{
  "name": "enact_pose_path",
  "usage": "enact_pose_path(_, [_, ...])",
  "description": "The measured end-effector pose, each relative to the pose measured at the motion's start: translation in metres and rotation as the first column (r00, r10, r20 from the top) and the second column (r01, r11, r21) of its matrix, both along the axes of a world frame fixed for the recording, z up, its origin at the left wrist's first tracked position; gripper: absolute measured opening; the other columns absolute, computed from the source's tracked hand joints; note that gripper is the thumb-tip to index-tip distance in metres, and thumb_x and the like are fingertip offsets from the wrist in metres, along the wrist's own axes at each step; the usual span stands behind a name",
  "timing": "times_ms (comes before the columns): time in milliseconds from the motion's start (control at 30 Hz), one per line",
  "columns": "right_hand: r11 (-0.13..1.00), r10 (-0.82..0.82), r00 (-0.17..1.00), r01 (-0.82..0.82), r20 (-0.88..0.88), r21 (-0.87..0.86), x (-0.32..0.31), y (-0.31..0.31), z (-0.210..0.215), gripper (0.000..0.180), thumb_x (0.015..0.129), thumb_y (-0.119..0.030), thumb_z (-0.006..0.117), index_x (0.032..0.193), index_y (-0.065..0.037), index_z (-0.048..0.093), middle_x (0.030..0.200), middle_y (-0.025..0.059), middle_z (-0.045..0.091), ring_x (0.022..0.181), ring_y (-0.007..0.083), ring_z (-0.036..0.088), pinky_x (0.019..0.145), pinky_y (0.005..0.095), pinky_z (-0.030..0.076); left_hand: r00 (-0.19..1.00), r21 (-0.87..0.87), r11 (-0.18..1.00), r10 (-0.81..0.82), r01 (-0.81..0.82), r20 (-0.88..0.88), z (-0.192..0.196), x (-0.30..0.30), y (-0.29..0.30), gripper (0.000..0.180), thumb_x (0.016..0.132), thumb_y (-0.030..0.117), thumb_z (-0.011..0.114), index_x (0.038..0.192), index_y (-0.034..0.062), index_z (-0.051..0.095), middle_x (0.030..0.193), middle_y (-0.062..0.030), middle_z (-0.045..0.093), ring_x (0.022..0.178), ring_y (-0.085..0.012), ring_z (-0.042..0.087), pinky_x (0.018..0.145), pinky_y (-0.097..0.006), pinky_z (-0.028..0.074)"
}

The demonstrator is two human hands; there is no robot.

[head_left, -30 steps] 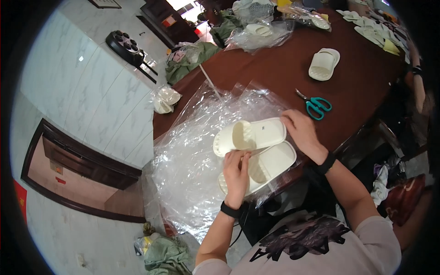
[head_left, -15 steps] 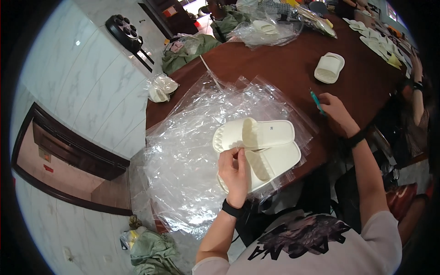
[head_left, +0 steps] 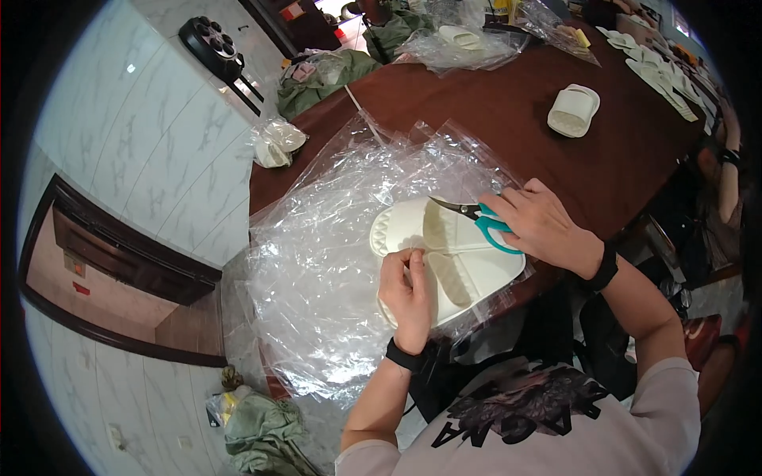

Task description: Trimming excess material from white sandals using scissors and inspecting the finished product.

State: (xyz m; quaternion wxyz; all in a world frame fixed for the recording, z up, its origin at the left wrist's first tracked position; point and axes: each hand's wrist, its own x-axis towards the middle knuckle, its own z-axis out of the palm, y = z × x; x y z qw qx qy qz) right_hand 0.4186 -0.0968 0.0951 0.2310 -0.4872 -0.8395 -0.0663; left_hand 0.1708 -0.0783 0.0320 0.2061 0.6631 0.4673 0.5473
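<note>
A pair of cream slippers lies side by side on clear plastic bags (head_left: 309,270), the far slipper (head_left: 397,226) partly beneath the scissors and the near slipper (head_left: 486,279) closer to me. Between their uppers, my left hand (head_left: 406,297) pinches thumb and forefinger together; whatever small thing is in that pinch cannot be made out. My right hand (head_left: 548,226) grips teal-handled scissors (head_left: 492,230) above the far slipper. Their dark blades point left over its strap opening and look slightly parted.
Farther back on the brown-covered table (head_left: 476,119) sits a single cream slipper (head_left: 573,111). More slippers (head_left: 655,75) line the far right edge, near another person's arm (head_left: 729,159). A wrapped bundle (head_left: 278,143) lies at the left edge. A black stool (head_left: 213,49) stands by the wall.
My right hand has brought the scissors left and nearer, from the bare tabletop to above the slippers. My left hand has stayed nearly in place, still pinching.
</note>
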Motion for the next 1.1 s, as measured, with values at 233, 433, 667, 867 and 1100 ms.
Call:
enact_pose_path(233, [0.984, -0.041, 0.985, 0.010, 0.169, 0.177, -0.017, -0.016, 0.007, 0.062, 0.073, -0.020, 0.075, 0.130, -0.005, 0.055, 0.100, 0.0083, 0.056, 0.103, 0.0237, 0.052, 0.091, 0.0404, 0.039, 0.999, -0.018, 1.000, -0.012, 0.013, 0.032, -0.001, -0.002, 0.001, 0.020, 0.101, 0.018, 0.058, 0.096, 0.0001, 0.065, 0.087, -0.0040, 0.067, 0.072, -0.0080, 0.054, 0.063, -0.024, 0.041])
enact_pose_path(433, [0.980, -0.041, 0.983, 0.004, 0.181, 0.201, -0.022, -0.012, 0.013, 0.066, 0.068, -0.026, 0.079, 0.126, -0.004, 0.057, 0.103, 0.0114, 0.056, 0.104, 0.0266, 0.051, 0.100, 0.0426, 0.037, 1.000, 0.009, 1.000, -0.026, 0.026, 0.013, -0.001, -0.001, 0.000, 0.020, 0.101, 0.017, 0.059, 0.095, -0.0003, 0.065, 0.086, -0.0038, 0.067, 0.071, -0.0081, 0.053, 0.063, -0.023, 0.042])
enact_pose_path(667, [0.977, 0.034, 0.976, -0.077, 0.215, 0.197, -0.042, -0.003, 0.011, 0.061, 0.069, -0.025, 0.077, 0.123, -0.004, 0.059, 0.102, 0.0109, 0.058, 0.104, 0.0251, 0.052, 0.092, 0.0389, 0.039, 1.000, 0.008, 1.000, -0.026, 0.026, -0.009, 0.001, 0.001, -0.002, 0.019, 0.101, 0.017, 0.059, 0.096, -0.0008, 0.066, 0.084, -0.0036, 0.065, 0.070, -0.0080, 0.052, 0.063, -0.023, 0.042])
enact_pose_path(867, [0.973, 0.022, 0.965, -0.081, 0.262, 0.216, -0.048, -0.002, 0.007, 0.042, 0.082, -0.019, 0.062, 0.121, -0.003, 0.062, 0.087, 0.0068, 0.062, 0.087, 0.0209, 0.059, 0.080, 0.0334, 0.041, 0.999, 0.072, 0.996, -0.053, 0.053, -0.004, -0.003, 0.000, 0.001, 0.018, 0.101, 0.015, 0.058, 0.097, -0.0012, 0.066, 0.084, -0.0038, 0.064, 0.071, -0.0087, 0.053, 0.065, -0.024, 0.043])
enact_pose_path(1100, [0.977, -0.031, 0.981, -0.010, 0.190, 0.213, -0.033, 0.002, 0.001, 0.041, 0.082, -0.014, 0.062, 0.121, -0.005, 0.061, 0.083, 0.0060, 0.062, 0.079, 0.0221, 0.062, 0.073, 0.0331, 0.045, 0.999, 0.046, 0.998, -0.044, 0.043, 0.012, 0.005, -0.001, -0.005, 0.017, 0.101, 0.014, 0.057, 0.095, -0.0010, 0.063, 0.086, -0.0052, 0.064, 0.071, -0.0095, 0.054, 0.066, -0.024, 0.044])
